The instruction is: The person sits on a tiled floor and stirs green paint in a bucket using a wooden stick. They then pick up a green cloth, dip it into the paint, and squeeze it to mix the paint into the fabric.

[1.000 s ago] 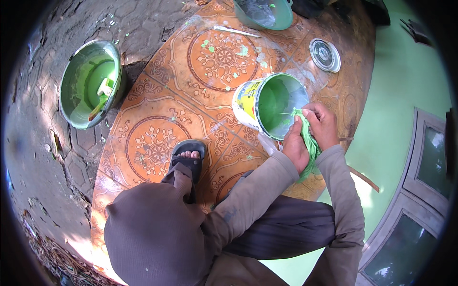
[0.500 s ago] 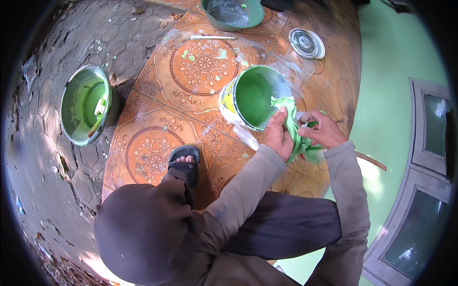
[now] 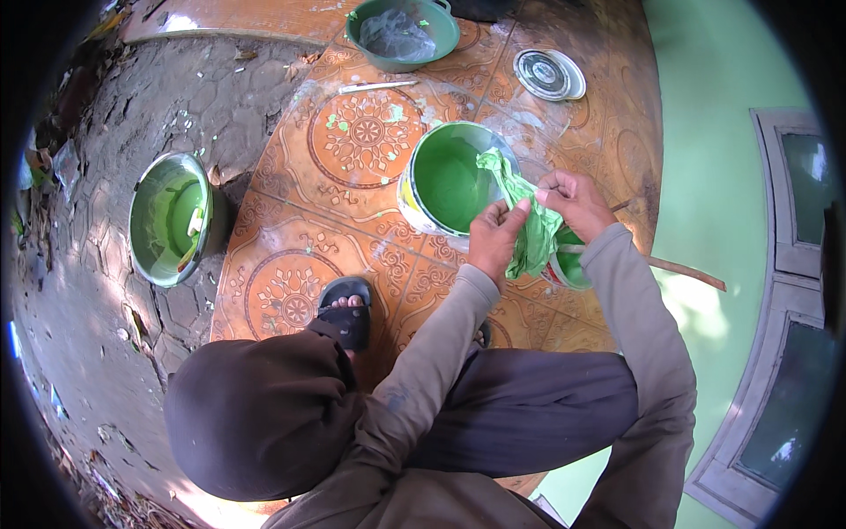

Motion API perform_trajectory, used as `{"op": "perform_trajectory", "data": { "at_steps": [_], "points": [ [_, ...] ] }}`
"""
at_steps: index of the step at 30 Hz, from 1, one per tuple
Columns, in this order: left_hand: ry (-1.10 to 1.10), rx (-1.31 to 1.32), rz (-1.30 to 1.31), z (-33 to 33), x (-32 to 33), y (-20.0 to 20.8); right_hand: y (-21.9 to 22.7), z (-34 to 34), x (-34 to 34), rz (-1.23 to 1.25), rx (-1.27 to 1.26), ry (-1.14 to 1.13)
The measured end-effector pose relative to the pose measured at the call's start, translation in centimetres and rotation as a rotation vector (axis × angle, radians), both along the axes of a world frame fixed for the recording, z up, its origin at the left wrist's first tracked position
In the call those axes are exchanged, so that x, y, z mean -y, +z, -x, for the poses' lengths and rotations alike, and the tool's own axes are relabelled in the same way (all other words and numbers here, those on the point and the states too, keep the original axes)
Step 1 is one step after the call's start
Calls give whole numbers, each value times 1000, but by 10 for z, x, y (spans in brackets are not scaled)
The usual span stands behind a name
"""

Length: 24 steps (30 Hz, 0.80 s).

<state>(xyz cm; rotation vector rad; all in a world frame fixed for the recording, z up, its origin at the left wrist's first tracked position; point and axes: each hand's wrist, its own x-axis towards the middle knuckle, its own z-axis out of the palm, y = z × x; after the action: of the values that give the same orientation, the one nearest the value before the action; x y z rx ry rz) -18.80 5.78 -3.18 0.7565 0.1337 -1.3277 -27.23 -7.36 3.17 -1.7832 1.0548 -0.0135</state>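
Note:
A crumpled, thin plastic bag (image 3: pixel 535 240), coated with green paint, hangs between my hands. My left hand (image 3: pixel 495 236) pinches its left side, thumb up. With fingers and thumb, my right hand (image 3: pixel 575 203) grips its upper right edge. The bag's upper end lies over the right rim of a white paint bucket (image 3: pixel 409 204), which holds green paint. Below and right of the bag stands a smaller container (image 3: pixel 571 275) with green inside, partly hidden by the bag and my right sleeve. A thin brown stick (image 3: pixel 687 271) juts out to the right beside it.
At left, a bucket (image 3: pixel 134 234) holds green paint and a brush-like tool (image 3: pixel 194 231). A green basin (image 3: pixel 447 42) with clear plastic, a white stick (image 3: pixel 377 86) and a round lid (image 3: pixel 542 75) lie farther off. A green wall (image 3: pixel 705 159) with windows rises at right.
The bag is spread wider and hangs more open between my hands. My right hand has moved up and slightly left, my left hand slightly left. The whole view has shifted a little.

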Motion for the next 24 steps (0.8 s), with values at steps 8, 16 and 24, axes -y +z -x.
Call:
{"op": "perform_trajectory", "data": {
  "at_steps": [8,16,24],
  "points": [
    [131,281,-66,17,4,-32,-8,-5,7,321,-117,83],
    [240,74,-37,-10,5,-35,33,5,-30,-294,-213,-117],
    [231,90,-15,-7,12,-43,33,21,-43,-268,-202,19]
  ]
}}
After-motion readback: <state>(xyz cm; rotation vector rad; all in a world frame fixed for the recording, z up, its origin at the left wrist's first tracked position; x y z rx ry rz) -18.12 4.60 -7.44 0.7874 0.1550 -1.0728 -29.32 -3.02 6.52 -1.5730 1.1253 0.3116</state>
